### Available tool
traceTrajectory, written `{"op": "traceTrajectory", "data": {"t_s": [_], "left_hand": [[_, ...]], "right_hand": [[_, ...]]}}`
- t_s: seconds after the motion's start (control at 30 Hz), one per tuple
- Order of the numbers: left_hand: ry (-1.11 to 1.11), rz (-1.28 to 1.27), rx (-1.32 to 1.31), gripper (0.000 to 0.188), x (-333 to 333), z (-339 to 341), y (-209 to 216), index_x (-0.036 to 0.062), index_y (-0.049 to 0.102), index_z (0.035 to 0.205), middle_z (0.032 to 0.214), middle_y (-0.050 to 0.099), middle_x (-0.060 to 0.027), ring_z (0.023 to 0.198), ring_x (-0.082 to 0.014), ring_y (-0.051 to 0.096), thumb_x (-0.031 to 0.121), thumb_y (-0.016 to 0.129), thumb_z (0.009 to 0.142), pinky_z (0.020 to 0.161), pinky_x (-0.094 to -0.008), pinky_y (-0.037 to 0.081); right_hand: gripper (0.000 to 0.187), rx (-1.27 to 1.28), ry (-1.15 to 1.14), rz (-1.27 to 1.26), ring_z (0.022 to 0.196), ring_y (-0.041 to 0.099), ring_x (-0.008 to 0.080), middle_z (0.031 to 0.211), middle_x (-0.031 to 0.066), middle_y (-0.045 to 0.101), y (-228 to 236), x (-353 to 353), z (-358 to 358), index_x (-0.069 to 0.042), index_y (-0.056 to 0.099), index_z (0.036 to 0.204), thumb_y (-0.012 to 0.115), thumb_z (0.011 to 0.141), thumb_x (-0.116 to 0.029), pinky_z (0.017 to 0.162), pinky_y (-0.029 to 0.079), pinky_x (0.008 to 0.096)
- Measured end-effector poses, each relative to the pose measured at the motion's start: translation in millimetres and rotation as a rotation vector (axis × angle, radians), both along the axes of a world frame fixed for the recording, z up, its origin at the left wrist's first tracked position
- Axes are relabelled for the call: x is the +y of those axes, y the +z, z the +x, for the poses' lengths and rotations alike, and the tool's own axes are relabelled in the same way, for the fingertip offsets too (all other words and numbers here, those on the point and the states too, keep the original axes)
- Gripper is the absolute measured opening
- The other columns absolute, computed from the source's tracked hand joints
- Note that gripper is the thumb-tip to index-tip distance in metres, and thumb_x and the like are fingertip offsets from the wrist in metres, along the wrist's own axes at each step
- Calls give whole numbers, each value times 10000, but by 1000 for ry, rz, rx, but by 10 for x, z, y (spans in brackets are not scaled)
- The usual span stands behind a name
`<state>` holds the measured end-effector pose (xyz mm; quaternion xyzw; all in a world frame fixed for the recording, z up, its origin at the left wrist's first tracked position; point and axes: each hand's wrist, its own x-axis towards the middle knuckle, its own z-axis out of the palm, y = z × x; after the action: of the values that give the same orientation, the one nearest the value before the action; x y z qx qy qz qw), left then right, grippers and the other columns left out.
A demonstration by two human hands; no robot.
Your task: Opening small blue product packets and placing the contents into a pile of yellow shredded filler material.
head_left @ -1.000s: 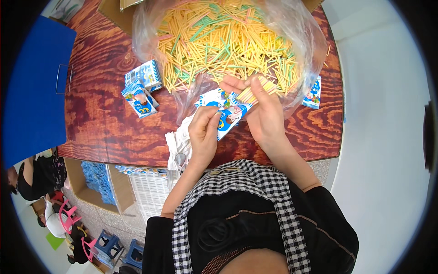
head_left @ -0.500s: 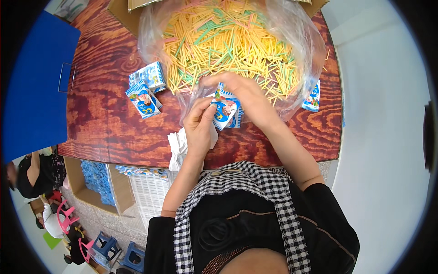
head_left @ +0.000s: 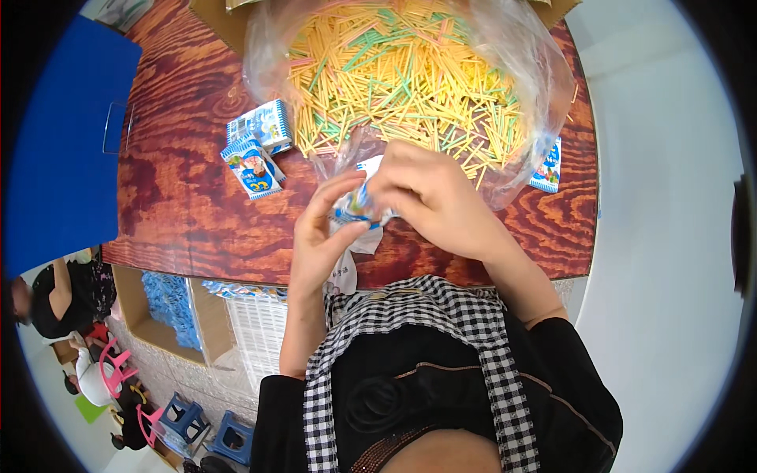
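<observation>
- Our left hand (head_left: pixel 314 238) clamps the blue-white packet (head_left: pixel 360 210), mid-frame, probably to steady it.
- Our right hand (head_left: pixel 434 197) meets it; grip hidden, can't tell.
- Sticks (head_left: pixel 410 87) sit upper centre, likely for easy reach.

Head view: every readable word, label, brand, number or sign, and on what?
Two blue-and-white left packets: lettering visible, not transcribed.
Right packet: lettering, too small to read.
Held packet: print blurred.
Crumpled white item below it: marks too small to read.
Lower-left packs: print too small.
No separate sign made out.
</observation>
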<state>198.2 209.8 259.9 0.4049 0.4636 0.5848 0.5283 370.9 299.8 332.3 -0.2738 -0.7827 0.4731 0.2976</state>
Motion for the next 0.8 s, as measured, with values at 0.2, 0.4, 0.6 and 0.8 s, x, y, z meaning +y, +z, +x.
{"op": "traceTrajectory", "data": {"t_s": [0.2,0.4,0.6,0.8], "left_hand": [[68,69,555,481,-5,-72,367,22,562,1216,1243,577,-128,1175,-278,527,98,678,755,1136,-448,190],[102,70,202,188,-114,-185,154,-25,578,1044,1076,613,-131,1035,-207,582,-20,556,858,962,-379,435],[474,9,79,78,-38,-557,73,-9,570,973,939,620,-94,829,-117,602,-14,523,911,731,-246,496],[757,84,536,84,258,-915,-414,-17,607,976,917,583,-48,761,-87,561,11,568,907,657,-233,471]], "right_hand": [[84,-4,-67,228,720,565,277,790,96,519,-64,-166,-218,-42,624,852,635,771,-22,592,443,353],[129,141,-112,242,728,575,277,844,101,551,-102,-184,-295,-39,609,894,642,770,-39,621,462,345],[217,-259,-142,322,896,536,330,894,130,551,-402,-7,278,-29,571,988,622,777,-27,792,441,399],[662,-759,-125,551,1368,263,380,1450,182,341,-729,122,688,-89,477,1307,580,673,72,1080,251,519]]}}
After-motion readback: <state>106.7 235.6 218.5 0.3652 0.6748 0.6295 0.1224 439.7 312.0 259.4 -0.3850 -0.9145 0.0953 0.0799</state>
